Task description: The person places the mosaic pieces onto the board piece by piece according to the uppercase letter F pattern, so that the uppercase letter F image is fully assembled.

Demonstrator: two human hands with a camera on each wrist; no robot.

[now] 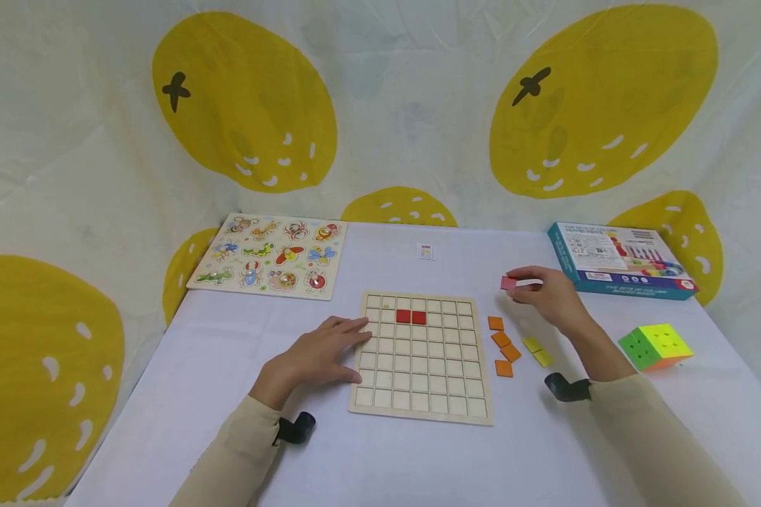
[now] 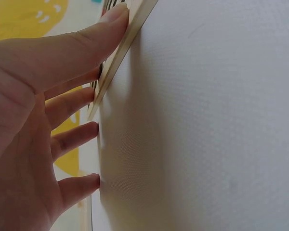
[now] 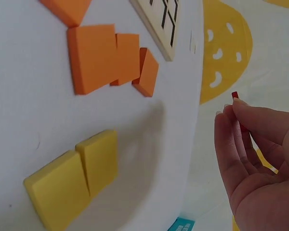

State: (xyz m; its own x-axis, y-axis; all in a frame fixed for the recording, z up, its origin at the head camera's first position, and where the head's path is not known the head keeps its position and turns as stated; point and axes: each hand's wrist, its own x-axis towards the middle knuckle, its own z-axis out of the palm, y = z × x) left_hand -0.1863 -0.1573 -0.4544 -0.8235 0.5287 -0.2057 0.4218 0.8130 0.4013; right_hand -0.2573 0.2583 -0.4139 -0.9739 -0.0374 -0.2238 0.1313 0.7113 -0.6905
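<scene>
A wooden grid board (image 1: 421, 415) lies in the middle of the table, with two red square tiles (image 1: 404, 316) side by side in its second row from the far edge. My left hand (image 1: 313, 355) rests at the board's left edge; its fingers are spread, and the thumb touches the rim in the left wrist view. Between thumb and fingers, my right hand (image 1: 548, 296) pinches a red tile (image 1: 508, 283) above the table, right of the board. Several orange tiles (image 1: 496, 323) and two yellow tiles (image 3: 58, 190) lie below that hand on the cloth.
An insect puzzle board (image 1: 269, 255) lies at the back left. A small printed card (image 1: 426, 251) is beyond the grid. To the right are a teal-edged game box (image 1: 628, 262) and a puzzle cube (image 1: 656, 346). A fruit-print cloth (image 1: 412, 105) hangs behind.
</scene>
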